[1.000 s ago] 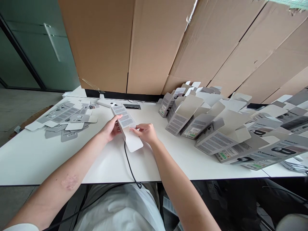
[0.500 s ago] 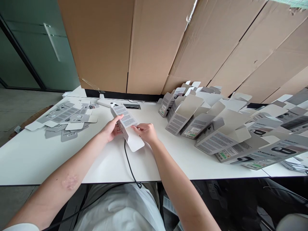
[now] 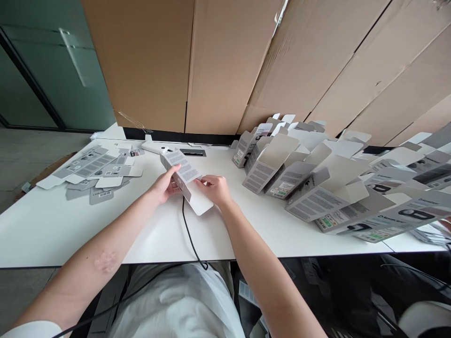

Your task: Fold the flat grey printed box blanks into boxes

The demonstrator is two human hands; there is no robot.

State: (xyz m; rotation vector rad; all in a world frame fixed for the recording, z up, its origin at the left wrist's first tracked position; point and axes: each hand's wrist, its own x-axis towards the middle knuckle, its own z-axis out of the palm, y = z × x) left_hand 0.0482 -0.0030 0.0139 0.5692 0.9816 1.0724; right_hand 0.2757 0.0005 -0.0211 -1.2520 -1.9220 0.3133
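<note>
A small grey-and-white carton, printed with fine text, is tilted over the white table. Its end facing me stands open, and a long white flap hangs out towards me. My left hand is closed around the carton's left side, thumb on the printed face. At the open end my right hand is closed, its thumb and fingers pinching at the carton's edge near the flap. The right fingertips are partly hidden. Below the carton a black cable runs over the table edge.
Several open-topped cartons crowd the right side. Flattened cartons lie in a pile at the left. A white device and a dark table slot sit at the back, before tall cardboard. Part of another person's hand shows far right.
The carton and its flap have shifted slightly, and my right fingers have moved a little at the open end. Another person's hand has come into view at the far right.
</note>
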